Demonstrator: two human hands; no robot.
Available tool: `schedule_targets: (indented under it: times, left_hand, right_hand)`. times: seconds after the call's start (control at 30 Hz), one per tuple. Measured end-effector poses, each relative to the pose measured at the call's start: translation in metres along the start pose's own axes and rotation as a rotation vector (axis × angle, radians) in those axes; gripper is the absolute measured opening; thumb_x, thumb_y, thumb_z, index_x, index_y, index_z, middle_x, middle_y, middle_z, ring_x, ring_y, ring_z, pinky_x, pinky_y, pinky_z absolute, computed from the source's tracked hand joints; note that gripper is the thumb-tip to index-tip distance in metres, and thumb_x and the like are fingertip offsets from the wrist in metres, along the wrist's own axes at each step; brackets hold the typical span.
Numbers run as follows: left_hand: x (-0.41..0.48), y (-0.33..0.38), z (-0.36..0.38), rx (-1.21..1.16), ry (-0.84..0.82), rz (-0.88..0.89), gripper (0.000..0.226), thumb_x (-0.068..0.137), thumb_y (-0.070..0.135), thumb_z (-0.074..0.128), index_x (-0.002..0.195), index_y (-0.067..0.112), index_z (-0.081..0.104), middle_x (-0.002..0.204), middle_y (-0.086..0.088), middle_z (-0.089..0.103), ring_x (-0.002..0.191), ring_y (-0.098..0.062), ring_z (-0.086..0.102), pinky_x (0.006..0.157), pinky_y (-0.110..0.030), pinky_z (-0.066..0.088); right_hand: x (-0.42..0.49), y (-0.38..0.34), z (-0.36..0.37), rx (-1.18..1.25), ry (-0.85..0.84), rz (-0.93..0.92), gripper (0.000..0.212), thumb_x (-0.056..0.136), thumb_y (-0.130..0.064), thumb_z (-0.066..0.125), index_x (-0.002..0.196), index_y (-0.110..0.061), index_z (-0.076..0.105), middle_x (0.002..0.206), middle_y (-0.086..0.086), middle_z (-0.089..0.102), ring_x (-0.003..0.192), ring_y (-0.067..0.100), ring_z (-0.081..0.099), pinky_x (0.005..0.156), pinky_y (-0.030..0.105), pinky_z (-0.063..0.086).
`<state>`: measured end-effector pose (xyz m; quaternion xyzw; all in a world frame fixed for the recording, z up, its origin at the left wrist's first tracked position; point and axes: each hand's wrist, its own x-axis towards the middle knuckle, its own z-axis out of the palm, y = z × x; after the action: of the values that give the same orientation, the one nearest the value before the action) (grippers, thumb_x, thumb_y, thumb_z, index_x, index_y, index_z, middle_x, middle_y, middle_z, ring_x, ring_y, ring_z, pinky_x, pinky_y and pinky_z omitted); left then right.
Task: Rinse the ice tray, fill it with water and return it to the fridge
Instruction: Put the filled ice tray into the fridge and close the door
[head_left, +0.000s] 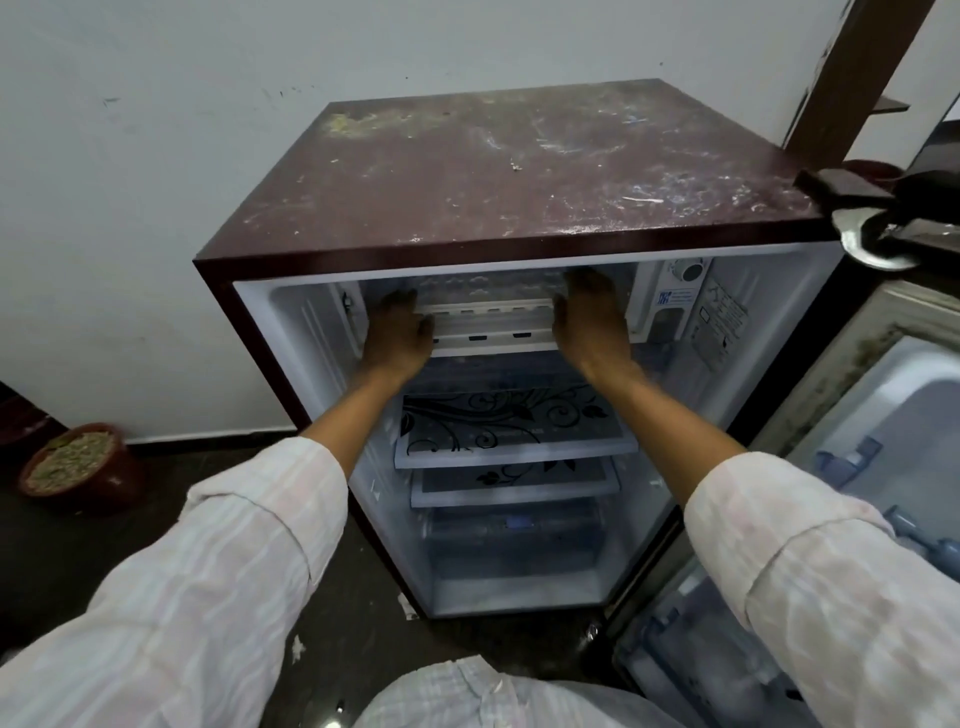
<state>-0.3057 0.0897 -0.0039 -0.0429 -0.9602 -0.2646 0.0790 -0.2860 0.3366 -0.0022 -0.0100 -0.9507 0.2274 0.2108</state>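
Both of your hands are closed on the ends of the ice tray: your left hand (397, 332) wraps its left end and your right hand (589, 317) cups its right end, fingers reaching over the far edge. That white ice tray (485, 325) sits level at the mouth of the freezer compartment at the top of the open fridge (519, 171), just under the cabinet's upper lip. Whether it holds water cannot be told from here.

Start with the biggest risk. If the tray is full, any tilt between your two hands will send water over the printed glass shelf (514, 439) directly below, and down into the lower drawer. Keep both ends at one height.

Next, the open door (857, 467) stands close by your right forearm; a swing of the elbow could knock it and jolt the tray.

Smaller: the compartment opening looks tight, so the tray's rim may catch on the side walls and jam.

Smallest: your right fingers could get pinched against the frosted back.
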Motion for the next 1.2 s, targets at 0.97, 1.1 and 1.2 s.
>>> schedule_targets:
  times: [0.97, 1.1, 1.2]
  left_hand:
    - [-0.286, 0.110, 0.040, 0.133, -0.078, 0.699, 0.067, 0.105, 0.056, 0.023, 0.160, 0.019, 0.024, 0.168, -0.012, 0.016, 0.156, -0.030, 0.010, 0.122, -0.058, 0.021]
    - [-0.327, 0.149, 0.052, 0.044, -0.114, 0.815, 0.064, 0.104, 0.052, 0.031, 0.159, 0.018, 0.028, 0.167, -0.012, 0.020, 0.156, -0.031, 0.015, 0.121, -0.059, 0.022]
    - [-0.357, 0.182, 0.061, -0.020, -0.137, 0.932, 0.062, 0.104, 0.049, 0.034, 0.157, 0.018, 0.031, 0.166, -0.013, 0.025, 0.154, -0.032, 0.020, 0.120, -0.059, 0.025]
  right_hand:
    - [-0.323, -0.021, -0.108, -0.363, -0.180, 0.142, 0.069, 0.097, -0.044, 0.024, 0.157, -0.019, 0.004, 0.165, 0.004, -0.005, 0.152, 0.021, -0.007, 0.118, 0.055, 0.018]
    - [-0.372, -0.014, -0.138, -0.422, -0.140, 0.255, 0.072, 0.098, -0.042, 0.032, 0.157, -0.016, 0.000, 0.165, 0.005, -0.004, 0.152, 0.023, -0.005, 0.117, 0.055, 0.023]
    - [-0.405, -0.006, -0.165, -0.470, -0.091, 0.324, 0.080, 0.094, -0.046, 0.036, 0.157, -0.013, -0.002, 0.165, 0.009, 0.004, 0.152, 0.026, 0.004, 0.117, 0.053, 0.026]
